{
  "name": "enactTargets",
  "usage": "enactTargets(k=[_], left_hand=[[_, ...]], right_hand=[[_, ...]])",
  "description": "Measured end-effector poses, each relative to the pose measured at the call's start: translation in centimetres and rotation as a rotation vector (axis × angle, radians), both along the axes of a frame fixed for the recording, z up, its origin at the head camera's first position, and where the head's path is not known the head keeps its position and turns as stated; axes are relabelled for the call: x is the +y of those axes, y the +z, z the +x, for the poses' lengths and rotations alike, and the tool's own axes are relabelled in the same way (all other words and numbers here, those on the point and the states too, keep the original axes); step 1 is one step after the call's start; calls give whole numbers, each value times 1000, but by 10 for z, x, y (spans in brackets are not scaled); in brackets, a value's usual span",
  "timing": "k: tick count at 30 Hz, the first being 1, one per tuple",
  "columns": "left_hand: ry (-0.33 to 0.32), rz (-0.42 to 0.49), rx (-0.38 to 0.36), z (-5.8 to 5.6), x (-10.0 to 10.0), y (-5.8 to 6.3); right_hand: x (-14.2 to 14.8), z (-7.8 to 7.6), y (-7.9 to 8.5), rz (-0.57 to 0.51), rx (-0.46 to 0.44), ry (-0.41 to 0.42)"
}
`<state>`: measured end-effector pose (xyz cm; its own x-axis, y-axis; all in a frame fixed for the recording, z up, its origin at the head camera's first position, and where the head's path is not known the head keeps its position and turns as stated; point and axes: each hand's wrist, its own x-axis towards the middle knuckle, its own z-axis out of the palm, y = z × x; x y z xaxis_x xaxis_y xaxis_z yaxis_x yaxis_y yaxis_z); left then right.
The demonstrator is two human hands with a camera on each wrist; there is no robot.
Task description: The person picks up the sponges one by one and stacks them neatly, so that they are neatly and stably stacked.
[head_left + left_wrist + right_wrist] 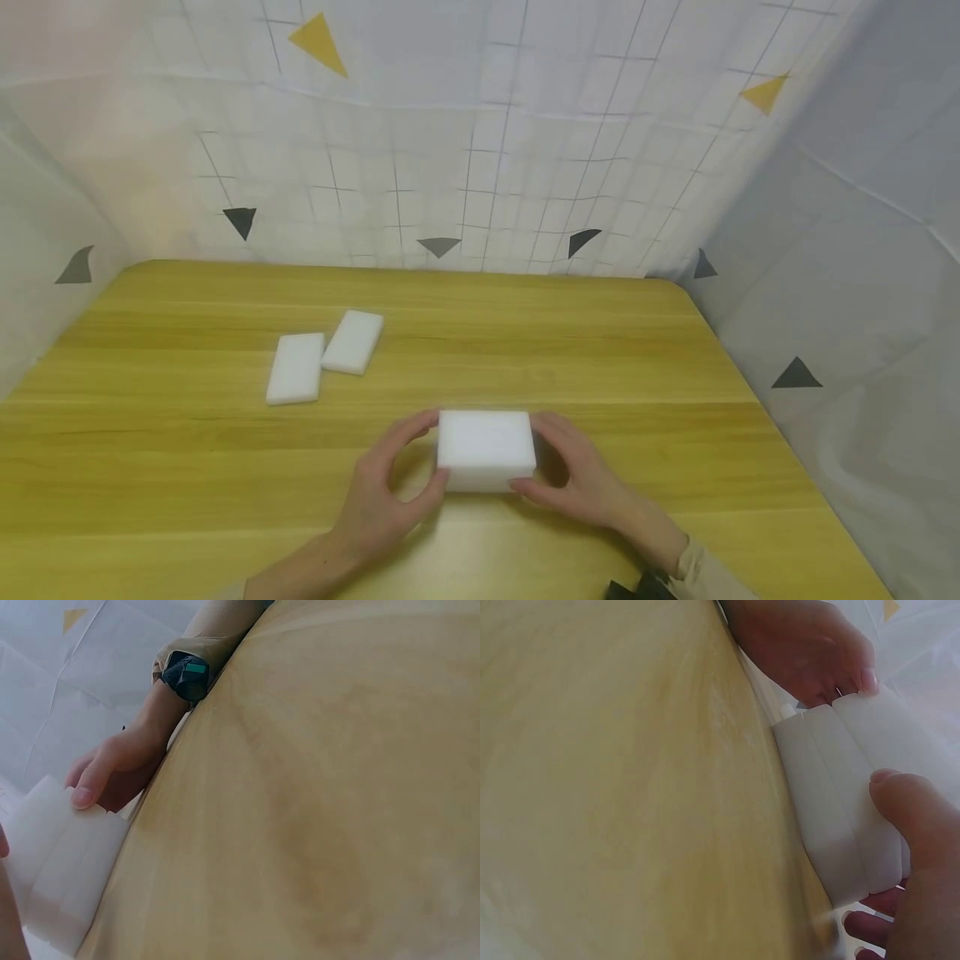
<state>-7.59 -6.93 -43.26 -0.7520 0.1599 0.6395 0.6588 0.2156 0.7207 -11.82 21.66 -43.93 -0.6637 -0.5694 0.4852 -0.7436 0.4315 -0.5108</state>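
Note:
A stack of white rectangular sponges lies near the front middle of the table, with seams between its layers showing in the right wrist view. My left hand holds its left end, thumb at the near corner and fingers at the far corner. The right hand grips the opposite end the same way; in the right wrist view its thumb presses on the stack's near side. Beyond my left hand, two single white sponges, one on the left and one on the right, lie flat, close together.
The wooden table has rounded far corners. A white sheet with grid lines and triangles hangs behind it, and another grey-white sheet hangs along the right side. A dark device is strapped to the right wrist.

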Motion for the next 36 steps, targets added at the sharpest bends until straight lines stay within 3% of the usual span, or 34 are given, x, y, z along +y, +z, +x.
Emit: enactTargets(k=[20,36], left_hand=[[1,-57,-103,0,-1,0],[8,-49,-56,-1,-1,-2]], right_hand=[[0,1,2,16,-1,-8],[-2,7,7,42,-55,-63]])
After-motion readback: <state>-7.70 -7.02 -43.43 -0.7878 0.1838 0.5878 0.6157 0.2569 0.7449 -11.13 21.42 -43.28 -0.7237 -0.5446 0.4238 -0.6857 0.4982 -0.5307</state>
